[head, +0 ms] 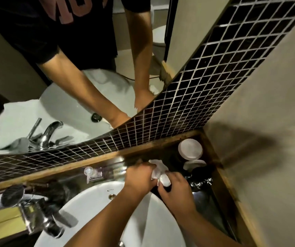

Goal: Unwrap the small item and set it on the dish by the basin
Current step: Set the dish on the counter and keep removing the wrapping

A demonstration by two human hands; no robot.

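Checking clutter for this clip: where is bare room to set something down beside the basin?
Little: only the dark counter strip between basin and wooden edging. The back corner is crowded with white lids, black wrap and both hands on the wrapped item.

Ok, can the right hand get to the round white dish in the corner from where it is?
Probably yes. The dish lies just beyond the right hand with nothing standing between them, though both hands are busy: the left hand and right together grip the white wrapped item.
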